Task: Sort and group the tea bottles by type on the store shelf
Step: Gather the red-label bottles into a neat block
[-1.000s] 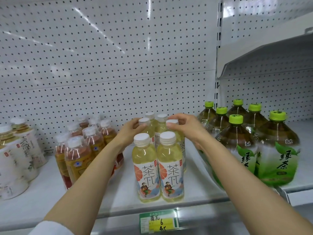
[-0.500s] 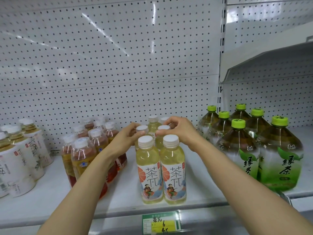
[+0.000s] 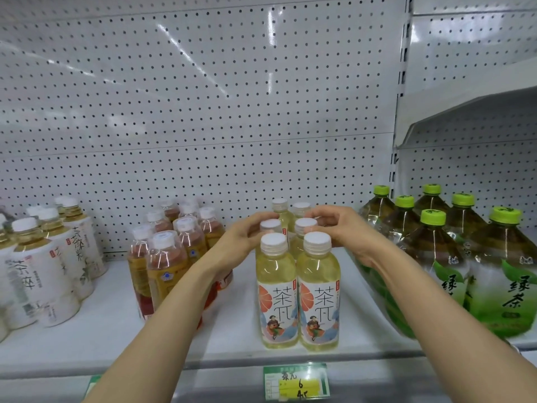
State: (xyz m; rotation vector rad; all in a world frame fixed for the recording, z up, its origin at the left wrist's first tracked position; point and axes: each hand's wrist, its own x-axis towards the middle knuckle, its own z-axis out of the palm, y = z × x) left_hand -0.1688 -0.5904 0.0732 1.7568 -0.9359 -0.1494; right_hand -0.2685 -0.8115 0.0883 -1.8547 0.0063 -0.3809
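The pale yellow tea bottles (image 3: pixel 297 289) stood upright at shelf (image 3: pixel 116 324) centre, in two columns running near to far. The left hand (image 3: pixel 235 242) and right hand (image 3: pixel 341 228) each gripped a middle-row cap, equally near.

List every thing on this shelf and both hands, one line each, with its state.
left hand: gripping the left second-row bottle near its cap.
right hand: fingers curled on the right second-row bottle's cap.
yellow tea bottles: upright, capped, in two columns.
amber tea bottles: upright, capped, clustered.
white-label tea bottles: upright, capped, grouped at left.
green tea jugs: upright, green caps on.
price tag: fixed to shelf edge.
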